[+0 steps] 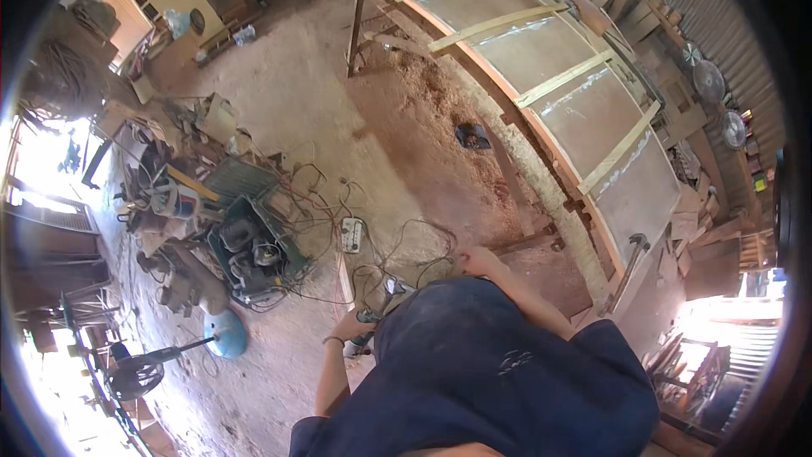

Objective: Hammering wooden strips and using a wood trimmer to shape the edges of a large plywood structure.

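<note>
My left hand (pixel 347 327) is closed around a dark green power tool (pixel 365 316) low in front of my body. A shiny metal part shows at the tool's far end; my dark blue shirt hides some of it, so its exact kind is unclear. My right hand (pixel 479 261) is beside the far edge of the shirt, close to a loop of thin dark cable (pixel 448 241). Its fingers are small and partly hidden, and I cannot see whether they grip anything. Just beyond the left hand, a white power strip (pixel 351 235) lies on the floor among tangled cords.
A long wooden panel with pale cross battens (pixel 562 76) stands at the right, with a hammer (pixel 628 264) at its near end. Wood shavings (pixel 431 93) cover the floor beside it. On the left are an open green toolbox (pixel 254 245), a blue fan base (pixel 225 334) and piled clutter.
</note>
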`<state>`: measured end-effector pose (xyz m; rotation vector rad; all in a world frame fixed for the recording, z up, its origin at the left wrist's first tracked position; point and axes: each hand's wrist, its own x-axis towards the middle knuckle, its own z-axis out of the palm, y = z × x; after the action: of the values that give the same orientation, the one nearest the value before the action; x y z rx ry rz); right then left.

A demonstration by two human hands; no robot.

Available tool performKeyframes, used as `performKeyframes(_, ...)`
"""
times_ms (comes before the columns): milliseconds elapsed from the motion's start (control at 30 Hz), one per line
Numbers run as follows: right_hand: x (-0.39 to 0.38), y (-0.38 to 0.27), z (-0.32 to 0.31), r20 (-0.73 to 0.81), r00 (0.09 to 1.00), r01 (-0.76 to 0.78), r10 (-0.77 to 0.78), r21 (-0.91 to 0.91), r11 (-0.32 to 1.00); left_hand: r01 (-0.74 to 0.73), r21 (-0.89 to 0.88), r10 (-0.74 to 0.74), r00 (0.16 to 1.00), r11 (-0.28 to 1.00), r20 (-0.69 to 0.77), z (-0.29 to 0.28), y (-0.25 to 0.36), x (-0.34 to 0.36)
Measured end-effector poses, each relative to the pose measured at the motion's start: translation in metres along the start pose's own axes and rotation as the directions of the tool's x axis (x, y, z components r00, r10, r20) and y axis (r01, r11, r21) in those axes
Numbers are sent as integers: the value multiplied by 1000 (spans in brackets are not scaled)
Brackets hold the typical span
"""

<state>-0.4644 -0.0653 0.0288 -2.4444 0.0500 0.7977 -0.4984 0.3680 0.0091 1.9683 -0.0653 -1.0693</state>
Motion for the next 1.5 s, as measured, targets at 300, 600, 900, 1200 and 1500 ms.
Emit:
performKeyframes(300,-22,-114,-3,-319,574,805,-754,55,590,-138,282,199,960,949,-199,-21,158,-35)
performKeyframes(600,-148,-85,-52,-47,934,268,-354,748,607,-696,58,553,513,716,-657,-1,251,12)
performKeyframes(900,-95,-67,12,-362,855,486,-372,307,818,-640,-765,105,758,-69,-644,9,376,20)
performKeyframes(1200,-112,-38,-145,-533,838,166,-120,39,985,-247,-898,532,847,365,-16,-35,353,4)
performKeyframes(1500,-207,-182,-213,-253,860,412,-443,-168,896,-374,378,491,823,847,-286,-32,350,-4)
